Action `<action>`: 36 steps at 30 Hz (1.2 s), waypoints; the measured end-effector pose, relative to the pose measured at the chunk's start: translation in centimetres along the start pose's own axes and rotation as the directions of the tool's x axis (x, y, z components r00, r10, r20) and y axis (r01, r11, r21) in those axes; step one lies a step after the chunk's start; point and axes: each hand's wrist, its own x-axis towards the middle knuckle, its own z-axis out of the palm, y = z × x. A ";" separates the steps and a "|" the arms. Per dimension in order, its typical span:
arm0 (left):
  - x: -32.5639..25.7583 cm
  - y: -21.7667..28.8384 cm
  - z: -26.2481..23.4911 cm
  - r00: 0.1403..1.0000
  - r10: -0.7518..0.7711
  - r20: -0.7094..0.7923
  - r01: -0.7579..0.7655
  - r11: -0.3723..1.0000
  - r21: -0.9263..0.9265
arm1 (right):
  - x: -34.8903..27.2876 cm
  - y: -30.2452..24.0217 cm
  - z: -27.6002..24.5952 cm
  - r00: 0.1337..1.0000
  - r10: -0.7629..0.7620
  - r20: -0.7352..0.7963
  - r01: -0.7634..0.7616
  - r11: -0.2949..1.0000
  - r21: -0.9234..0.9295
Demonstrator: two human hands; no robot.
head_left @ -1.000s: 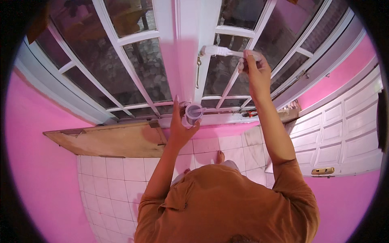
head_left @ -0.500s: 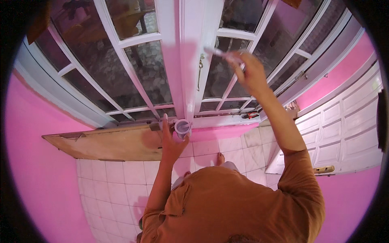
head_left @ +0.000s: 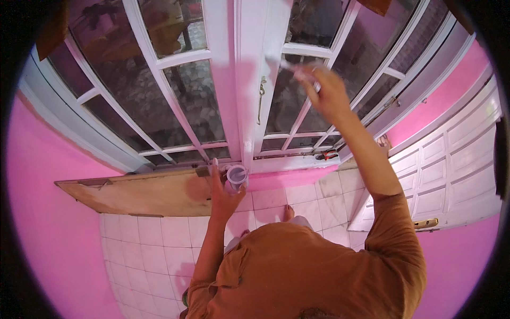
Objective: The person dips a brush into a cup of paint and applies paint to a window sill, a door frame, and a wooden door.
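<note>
My right hand [head_left: 325, 95] is raised and closed round a paintbrush [head_left: 295, 68], smeared by motion. The bristle end points left toward the white window frame [head_left: 270, 59]; whether it touches the wood I cannot tell. Below the brush, a brass hook latch [head_left: 261, 101] hangs on that frame. Lower down, my left hand [head_left: 225, 198] holds a small plastic cup [head_left: 236, 175] upright, fingers round its side. Some pale paint shows inside, with a streak across it.
Red-and-black pliers [head_left: 327, 155] lie on the sill to the right. A wooden board [head_left: 138, 194] spans the left below the window. A white panelled door [head_left: 435, 175] stands at the right, with a brass handle plate [head_left: 426, 223]. Pink walls [head_left: 48, 212] flank the tiled floor.
The brush tip has shifted a little to the right, away from the latch's top. My left hand and the cup have dropped slightly.
</note>
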 end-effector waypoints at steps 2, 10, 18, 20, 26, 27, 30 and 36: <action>-0.2 -0.2 -0.1 0.999 -0.030 0.023 0.030 1.000 0.001 | -1.0 0.1 0.7 0.996 0.002 0.095 0.000 1.000 -0.017; -0.3 -0.3 -0.3 1.000 -0.014 0.011 0.014 1.000 -0.010 | 9.1 0.0 -2.4 0.980 -0.134 -0.149 0.109 0.980 -0.164; -1.4 -1.9 -0.1 0.999 -0.049 0.018 0.048 0.998 0.048 | 3.1 0.8 -0.1 0.941 -0.331 0.067 0.336 0.898 -0.283; -1.3 -0.7 -0.4 0.995 -0.095 0.023 0.095 0.995 -0.016 | -0.7 0.4 1.3 0.932 -0.335 0.136 0.359 0.900 -0.248; -1.0 -1.4 -0.9 0.997 -0.072 0.024 0.072 0.997 -0.005 | -0.2 1.2 0.8 0.964 -0.194 0.181 0.217 0.970 -0.114; -1.0 -1.3 -1.1 0.997 -0.074 0.024 0.074 0.997 0.002 | 2.3 0.9 0.0 0.970 -0.216 0.112 0.231 0.962 -0.144; -1.2 -1.0 -0.9 0.998 -0.061 0.016 0.062 0.994 -0.085 | 8.3 0.1 -3.0 0.986 -0.165 0.027 0.167 0.977 -0.131; -1.9 -1.4 -0.8 0.999 -0.045 -0.018 0.046 0.999 0.029 | 6.0 0.3 -1.8 0.949 -0.312 -0.046 0.276 0.891 -0.361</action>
